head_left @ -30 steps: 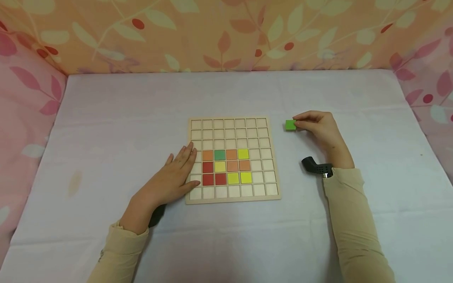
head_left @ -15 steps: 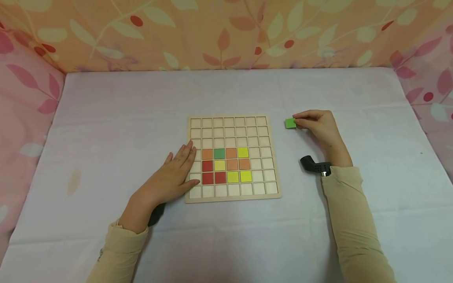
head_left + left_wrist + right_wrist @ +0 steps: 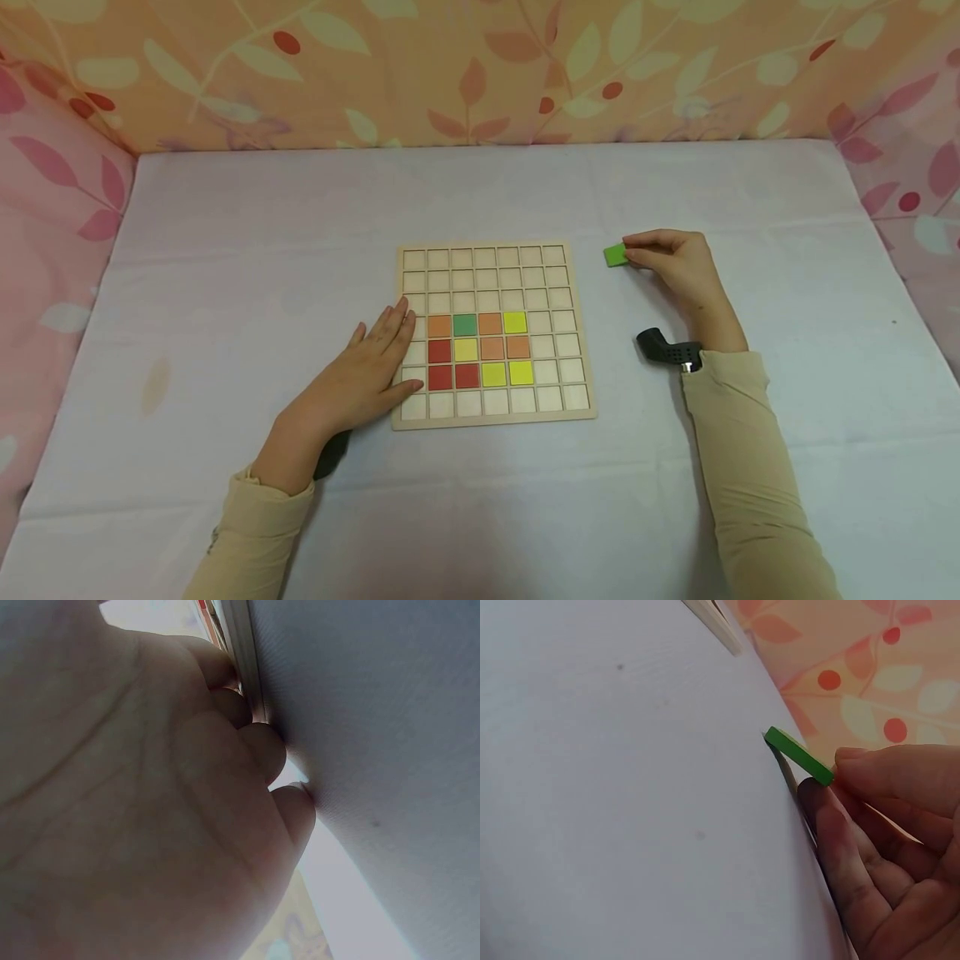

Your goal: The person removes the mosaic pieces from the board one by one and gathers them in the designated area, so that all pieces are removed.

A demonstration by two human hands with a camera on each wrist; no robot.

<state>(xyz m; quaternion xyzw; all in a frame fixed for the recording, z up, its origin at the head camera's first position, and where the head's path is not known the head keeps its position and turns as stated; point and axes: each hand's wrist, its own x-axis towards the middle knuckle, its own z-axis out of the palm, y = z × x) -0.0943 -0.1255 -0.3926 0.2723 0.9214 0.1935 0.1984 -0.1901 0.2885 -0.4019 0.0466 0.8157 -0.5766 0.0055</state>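
Head view: a green square tile (image 3: 615, 255) lies off the right side of a pale wooden grid board (image 3: 495, 422), near its far right corner and apart from it, pinched at one edge between the thumb and fingers of the right hand (image 3: 682, 271). Right wrist view shows the same tile edge-on and tilted, above or against the white cloth; whether it touches the cloth cannot be told. The board has seven rows and seven columns of square recesses, twelve of them filled in a block toward the near side. Far row of the block, left to right: orange tile (image 3: 438, 326), teal-green tile (image 3: 464, 325), orange, yellow tile (image 3: 514, 322); middle row: red tile (image 3: 439, 351), pale yellow tile (image 3: 465, 350), two orange; near row: two red, two yellow. The left hand (image 3: 356, 377) rests over the board's left edge, its fingers extended, grasping nothing, with the thumb set apart. A black wrist device (image 3: 667, 348) projects beside the right beige sleeve (image 3: 750, 467). White cloth covers the bench (image 3: 480, 517); behind rises an orange leaf-patterned curtain (image 3: 480, 75), with pink floral fabric (image 3: 60, 217) at the sides.
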